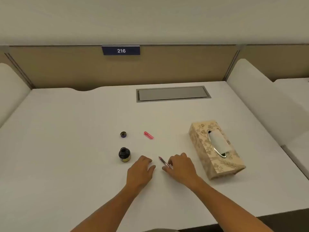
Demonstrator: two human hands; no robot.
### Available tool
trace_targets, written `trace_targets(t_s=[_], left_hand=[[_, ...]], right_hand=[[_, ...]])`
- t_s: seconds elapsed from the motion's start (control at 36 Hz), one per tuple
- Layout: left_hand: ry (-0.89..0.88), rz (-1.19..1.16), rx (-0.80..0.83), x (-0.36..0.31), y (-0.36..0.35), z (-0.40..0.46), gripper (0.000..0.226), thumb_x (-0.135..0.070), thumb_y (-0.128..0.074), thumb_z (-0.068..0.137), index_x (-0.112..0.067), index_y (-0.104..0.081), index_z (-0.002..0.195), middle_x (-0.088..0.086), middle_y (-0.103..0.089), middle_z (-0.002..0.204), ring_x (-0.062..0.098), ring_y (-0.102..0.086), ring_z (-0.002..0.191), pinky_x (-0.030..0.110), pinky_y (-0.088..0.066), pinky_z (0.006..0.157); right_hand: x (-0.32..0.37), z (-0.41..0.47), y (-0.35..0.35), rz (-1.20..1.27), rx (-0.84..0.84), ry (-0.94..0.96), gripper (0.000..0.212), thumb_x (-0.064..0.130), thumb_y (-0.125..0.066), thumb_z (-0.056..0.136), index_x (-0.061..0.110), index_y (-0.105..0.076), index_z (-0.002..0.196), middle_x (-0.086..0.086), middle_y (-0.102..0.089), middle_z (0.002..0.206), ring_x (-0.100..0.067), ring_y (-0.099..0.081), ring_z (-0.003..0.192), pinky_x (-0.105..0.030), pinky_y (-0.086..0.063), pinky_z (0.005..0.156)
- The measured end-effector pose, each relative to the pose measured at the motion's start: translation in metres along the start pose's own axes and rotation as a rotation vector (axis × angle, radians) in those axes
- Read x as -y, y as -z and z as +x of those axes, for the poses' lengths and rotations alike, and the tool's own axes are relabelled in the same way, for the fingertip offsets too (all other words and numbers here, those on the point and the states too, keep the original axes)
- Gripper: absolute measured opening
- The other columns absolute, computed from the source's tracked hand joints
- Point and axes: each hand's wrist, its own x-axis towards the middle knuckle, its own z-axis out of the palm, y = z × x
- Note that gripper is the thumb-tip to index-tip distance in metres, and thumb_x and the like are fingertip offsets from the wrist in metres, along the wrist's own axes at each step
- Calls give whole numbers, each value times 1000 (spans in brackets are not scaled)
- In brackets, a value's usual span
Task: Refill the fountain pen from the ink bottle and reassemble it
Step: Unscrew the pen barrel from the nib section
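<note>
A small dark ink bottle (124, 154) stands open on the white desk (66, 148), its round cap (123, 134) lying apart behind it. A pink pen cap (148, 135) lies to the right of the bottle cap. My right hand (181, 166) grips the pen's front section (163, 162) between thumb and fingers, nib pointing up and left just above the desk. My left hand (142, 169) rests palm down right of the bottle, fingers curled; whether something is under them is hidden.
A patterned tissue box (215, 149) lies at the right, close to my right hand. A grey cable hatch (173, 93) is set into the desk at the back. A beige partition with a "216" plate (121, 50) closes the far side.
</note>
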Motion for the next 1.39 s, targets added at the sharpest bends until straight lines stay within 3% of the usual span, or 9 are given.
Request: trace_targets(t_s=[0.14, 0.33, 0.44, 0.61, 0.86, 1.03, 1.22, 1.31, 1.39], left_hand=[[102, -176, -12, -4, 1, -5, 30, -46, -54, 95, -28, -63, 118, -15, -62, 114, 6, -59, 101, 21, -45, 80], [309, -648, 11, -2, 2, -1, 13, -37, -71, 86, -27, -72, 95, -11, -73, 95, 10, -69, 87, 31, -57, 81], [386, -889, 55, -4, 9, -5, 22, -33, -73, 86, -21, -71, 104, -1, -74, 98, 15, -71, 82, 28, -57, 63], [372, -1164, 232, -11, 25, -13, 29, -33, -66, 92, -18, -69, 116, -4, -76, 106, 16, -72, 98, 32, -59, 76], [311, -1485, 217, -19, 47, -21, 35, -27, -63, 88, -7, -69, 115, 11, -73, 113, 23, -68, 91, 37, -54, 76], [249, -1612, 185, -17, 59, -18, 31, -18, -60, 84, -4, -69, 110, 14, -74, 109, 19, -70, 87, 33, -58, 74], [215, -1678, 164, -17, 62, -19, 19, -9, -57, 85, 0, -68, 97, 14, -74, 92, 19, -72, 92, 31, -60, 72], [208, -1685, 155, -18, 62, -19, 16, -10, -59, 83, -3, -71, 90, 13, -72, 85, 18, -71, 87, 34, -60, 71], [212, -1672, 139, -20, 61, -19, 18, -12, -60, 82, -10, -77, 81, 11, -71, 82, 18, -66, 77, 32, -52, 66]], right_hand=[[5, -10, -10, 31, -13, -48, 40, 58, -53, 91, 24, -70, 104, 5, -68, 100, -20, -52, 104, -34, -46, 82], [9, -19, -19, 125, -81, -116, 30, 47, -55, 93, 27, -75, 102, 9, -73, 96, -17, -53, 101, -30, -46, 79], [11, -23, -18, 332, -104, -178, 27, 47, -61, 91, 27, -75, 101, 9, -74, 94, -11, -59, 94, -25, -50, 75], [23, -31, -2, 775, -74, -124, 22, 41, -69, 89, 22, -75, 99, 12, -73, 91, -2, -66, 84, -8, -48, 68], [45, -44, 20, 1156, 102, -79, 20, 34, -59, 98, 27, -77, 98, 8, -77, 87, -8, -70, 86, -21, -56, 78], [47, -44, 22, 1264, 237, -34, 32, 29, -52, 102, 9, -74, 90, -3, -65, 80, -17, -58, 76, -37, -60, 83], [50, -46, 28, 1525, 469, -64, 38, 29, -42, 106, 1, -65, 116, -6, -52, 74, -22, -55, 71, -45, -55, 87], [52, -48, 28, 1607, 548, -69, 43, 33, -38, 107, 3, -66, 117, -4, -41, 66, -18, -44, 58, -44, -56, 81], [57, -50, 27, 1601, 485, -104, 41, 36, -39, 106, 6, -66, 102, 1, -28, 62, -14, -26, 53, -33, -48, 65]])
